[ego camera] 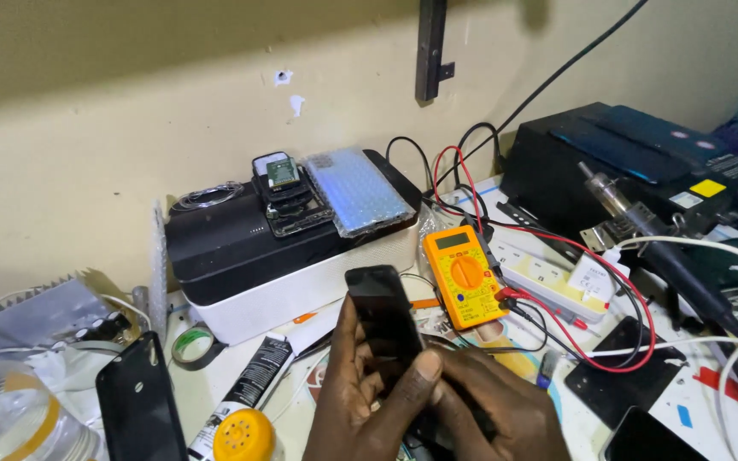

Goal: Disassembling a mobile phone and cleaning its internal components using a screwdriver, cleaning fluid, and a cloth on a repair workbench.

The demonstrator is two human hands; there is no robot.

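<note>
Cluttered repair table [711, 401] against a cream wall [113, 145].
Wall paint is chipped in two small spots [289, 90]; a dark metal bracket [430, 49] hangs from the top edge. Table surface is white, mostly buried. Upper wall sits in shadow, lower part evenly lit.

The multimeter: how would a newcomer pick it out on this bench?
Find the black-topped white box against the wall. Just right of it, the multimeter lies propped on the bench, above the hands holding a dark phone. It is the only orange thing, with a round dial and red and black leads.
</note>
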